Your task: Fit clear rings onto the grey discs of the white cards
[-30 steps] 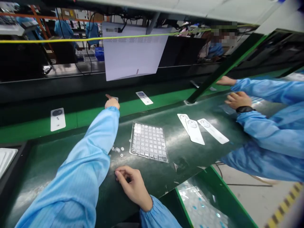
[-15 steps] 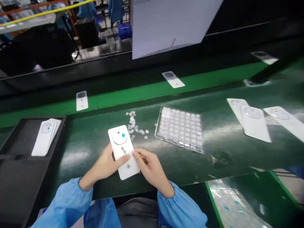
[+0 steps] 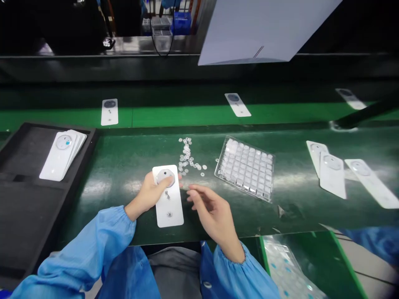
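Observation:
My left hand (image 3: 149,192) grips a white rounded panel (image 3: 170,207) by its left edge. Its thumb lies on the round clear part near the panel's top, partly covering it; dark characters and a small emblem show below. To the right of the panel, clear of it, is my right hand (image 3: 212,209), its fingers loosely bent and apart, with nothing visible in them. Small translucent discs (image 3: 186,155) lie scattered just beyond the panel. A clear tray (image 3: 268,198) of several small white pieces rests to their right.
A black tray (image 3: 21,224) at the left bears a stack of white panels (image 3: 57,160). More panels (image 3: 333,176) lie at the right. On the green strip behind are other panels (image 3: 109,113). A dark bar (image 3: 364,112) crosses at the right, and a white board (image 3: 258,29) hangs above.
My right hand has come off the panel and moved right. My left thumb has moved up onto the panel's round part, and the blue dot there no longer shows. The view has shifted.

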Available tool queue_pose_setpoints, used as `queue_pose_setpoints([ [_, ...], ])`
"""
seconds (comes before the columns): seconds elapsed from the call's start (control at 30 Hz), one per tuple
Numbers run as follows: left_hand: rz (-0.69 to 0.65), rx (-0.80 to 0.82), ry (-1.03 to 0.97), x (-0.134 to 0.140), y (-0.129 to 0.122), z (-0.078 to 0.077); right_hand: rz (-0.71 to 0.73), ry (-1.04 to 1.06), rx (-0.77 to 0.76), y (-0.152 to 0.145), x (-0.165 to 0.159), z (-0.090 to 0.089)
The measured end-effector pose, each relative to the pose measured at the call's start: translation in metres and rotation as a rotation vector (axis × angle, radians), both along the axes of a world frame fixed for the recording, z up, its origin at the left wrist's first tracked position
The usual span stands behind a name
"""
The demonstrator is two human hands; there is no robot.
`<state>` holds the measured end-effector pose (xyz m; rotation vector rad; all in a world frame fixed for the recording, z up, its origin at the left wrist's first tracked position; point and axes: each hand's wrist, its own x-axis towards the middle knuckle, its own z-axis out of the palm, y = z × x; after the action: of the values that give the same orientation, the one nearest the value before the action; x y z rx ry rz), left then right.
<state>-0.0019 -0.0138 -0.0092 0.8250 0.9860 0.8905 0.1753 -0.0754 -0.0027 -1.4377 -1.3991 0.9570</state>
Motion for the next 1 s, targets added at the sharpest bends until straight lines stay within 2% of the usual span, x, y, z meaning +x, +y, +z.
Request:
queue_pose_setpoints([
  [0.07,-0.028,0.101,0.055,-0.001,-0.001,-0.001,-0.012,-0.135,0.146,0.005,0.0,0.006],
  [0.2,0.012,0.311,0.193,-0.002,-0.002,-0.004,0.155,-0.349,0.355,0.02,-0.01,0.011],
  [0.4,-0.044,0.276,0.237,-0.002,-0.003,-0.006,0.214,-0.567,0.476,0.028,-0.014,-0.003],
  [0.5,-0.056,0.246,0.192,-0.002,-0.003,-0.006,0.218,-0.64,0.524,0.029,-0.01,-0.009],
  [0.6,-0.098,0.229,0.126,-0.004,-0.003,-0.005,0.225,-0.643,0.522,0.03,-0.008,-0.011],
  [0.8,-0.152,0.243,0.1,-0.008,-0.002,-0.005,0.173,-0.501,0.463,0.034,-0.011,-0.008],
  [0.9,-0.148,0.22,0.11,-0.008,-0.001,-0.005,0.157,-0.457,0.383,0.035,-0.015,-0.006],
  [1.0,-0.118,0.153,0.118,-0.007,0.0,-0.004,0.136,-0.228,0.228,0.037,-0.014,-0.005],
])
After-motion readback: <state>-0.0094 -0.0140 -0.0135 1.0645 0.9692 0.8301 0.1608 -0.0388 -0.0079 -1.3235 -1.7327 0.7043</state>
